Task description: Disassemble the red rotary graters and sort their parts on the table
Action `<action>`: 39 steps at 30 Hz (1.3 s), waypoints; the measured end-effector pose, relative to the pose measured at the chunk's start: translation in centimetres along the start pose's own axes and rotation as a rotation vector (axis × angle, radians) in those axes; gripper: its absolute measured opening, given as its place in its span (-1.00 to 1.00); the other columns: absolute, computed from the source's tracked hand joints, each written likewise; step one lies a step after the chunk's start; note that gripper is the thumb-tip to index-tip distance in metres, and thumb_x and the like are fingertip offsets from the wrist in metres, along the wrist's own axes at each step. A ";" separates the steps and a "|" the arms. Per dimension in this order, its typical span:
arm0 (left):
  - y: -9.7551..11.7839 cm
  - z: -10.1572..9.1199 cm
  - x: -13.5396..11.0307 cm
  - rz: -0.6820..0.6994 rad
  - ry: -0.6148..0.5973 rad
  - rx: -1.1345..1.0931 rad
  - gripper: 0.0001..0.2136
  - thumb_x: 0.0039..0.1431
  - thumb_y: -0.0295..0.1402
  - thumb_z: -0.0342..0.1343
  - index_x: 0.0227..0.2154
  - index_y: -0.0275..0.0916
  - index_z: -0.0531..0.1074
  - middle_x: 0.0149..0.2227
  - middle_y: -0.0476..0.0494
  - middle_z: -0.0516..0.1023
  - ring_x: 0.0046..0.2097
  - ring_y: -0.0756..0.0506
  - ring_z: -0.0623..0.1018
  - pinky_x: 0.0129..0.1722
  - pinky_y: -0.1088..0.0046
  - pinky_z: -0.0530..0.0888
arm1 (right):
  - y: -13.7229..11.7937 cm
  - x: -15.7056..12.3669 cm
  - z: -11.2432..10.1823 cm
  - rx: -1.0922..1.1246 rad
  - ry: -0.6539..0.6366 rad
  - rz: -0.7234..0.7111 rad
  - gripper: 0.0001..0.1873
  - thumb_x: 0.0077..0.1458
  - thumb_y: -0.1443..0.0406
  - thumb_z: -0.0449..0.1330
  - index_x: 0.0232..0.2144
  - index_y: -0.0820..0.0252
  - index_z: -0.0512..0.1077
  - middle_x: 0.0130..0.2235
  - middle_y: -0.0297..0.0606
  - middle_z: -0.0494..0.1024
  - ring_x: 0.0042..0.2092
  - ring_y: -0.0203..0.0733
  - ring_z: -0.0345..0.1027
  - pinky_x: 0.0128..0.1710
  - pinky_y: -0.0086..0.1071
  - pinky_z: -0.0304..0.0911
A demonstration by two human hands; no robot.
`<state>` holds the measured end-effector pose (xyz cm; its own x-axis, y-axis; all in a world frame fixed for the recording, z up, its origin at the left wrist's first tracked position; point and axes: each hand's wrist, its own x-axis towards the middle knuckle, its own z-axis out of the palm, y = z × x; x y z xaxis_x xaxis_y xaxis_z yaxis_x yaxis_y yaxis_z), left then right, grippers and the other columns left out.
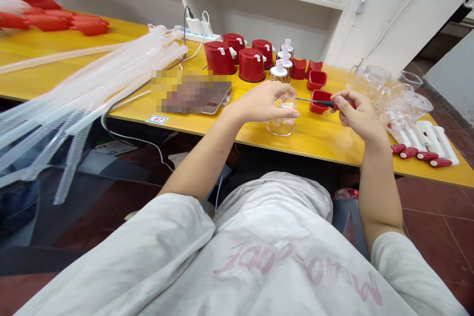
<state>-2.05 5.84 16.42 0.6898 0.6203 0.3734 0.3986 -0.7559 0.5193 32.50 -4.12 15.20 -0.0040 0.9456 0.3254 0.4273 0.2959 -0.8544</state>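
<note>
L hand (pixel 269 102) pinches clear cup (pixel 286 103) up top, prob. to steady it. R hand (pixel 358 112) holds screwdriver (pixel 323 103) approx. lvl, tip nr cup.

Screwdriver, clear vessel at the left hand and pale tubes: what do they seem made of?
Screwdriver: slim grey shaft, probably metal, with a dark collar, perhaps plastic.
Clear vessel: smooth and glossy, plastic or glass; the yellow tabletop shows through and its rim catches light.
Tubes: probably plastic; milky, translucent, ribbed in places, with a soft sheen.
</note>
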 end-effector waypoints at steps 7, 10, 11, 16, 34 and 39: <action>0.0 0.0 0.0 0.002 -0.004 0.002 -0.29 0.33 0.27 0.49 0.29 -0.16 0.81 0.31 -0.36 0.88 0.30 -0.50 0.80 0.41 -0.10 0.66 | -0.7 -0.3 0.0 0.046 0.067 0.038 -0.43 0.15 -0.14 0.78 -0.04 -0.03 0.69 -0.34 -0.34 0.58 -0.48 -0.28 0.21 -0.53 -0.31 0.12; 0.0 -0.1 0.0 0.002 -0.009 0.001 -0.29 0.33 0.28 0.48 0.29 -0.16 0.81 0.31 -0.37 0.87 0.31 -0.50 0.79 0.41 -0.10 0.66 | -0.6 -0.3 0.0 0.009 0.101 -0.013 -0.51 0.06 0.05 0.75 -0.05 -0.02 0.71 -0.23 -0.31 0.65 -0.41 -0.24 0.33 -0.49 -0.28 0.30; 0.0 -0.1 0.0 0.001 -0.010 0.000 -0.29 0.33 0.28 0.49 0.28 -0.16 0.81 0.31 -0.37 0.87 0.31 -0.50 0.79 0.41 -0.11 0.66 | -0.5 -0.3 -0.1 0.000 0.103 -0.020 -0.51 0.03 0.09 0.74 -0.04 -0.03 0.71 -0.17 -0.29 0.68 -0.38 -0.23 0.37 -0.47 -0.27 0.35; 0.1 -0.1 0.0 -0.002 -0.012 -0.013 -0.29 0.32 0.30 0.49 0.28 -0.15 0.81 0.30 -0.36 0.86 0.30 -0.50 0.79 0.42 -0.11 0.66 | -0.2 -0.2 -0.2 -0.079 0.107 -0.044 -0.51 0.02 0.13 0.70 0.00 -0.06 0.73 -0.01 -0.21 0.73 -0.27 -0.13 0.46 -0.37 -0.21 0.45; 0.0 0.0 0.0 0.003 -0.001 -0.020 -0.32 0.32 0.27 0.50 0.24 -0.15 0.81 0.27 -0.36 0.87 0.28 -0.49 0.79 0.39 -0.11 0.67 | -0.1 -0.1 -0.1 -0.106 0.078 -0.088 -0.60 0.12 0.07 0.68 -0.02 -0.05 0.79 -0.07 -0.14 0.83 0.02 0.13 0.74 -0.06 -0.05 0.74; 0.0 0.0 0.0 0.000 -0.002 -0.022 -0.31 0.30 0.29 0.50 0.24 -0.14 0.81 0.26 -0.36 0.87 0.29 -0.50 0.79 0.40 -0.12 0.66 | 0.0 0.0 -0.2 -0.129 0.108 -0.115 -0.62 0.07 0.09 0.71 -0.06 -0.09 0.80 -0.06 -0.19 0.86 0.05 0.16 0.75 0.11 0.04 0.76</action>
<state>-2.03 5.84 16.40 0.6912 0.6199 0.3715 0.3855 -0.7511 0.5360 32.72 -4.14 15.26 0.0342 0.8845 0.4652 0.5417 0.3748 -0.7524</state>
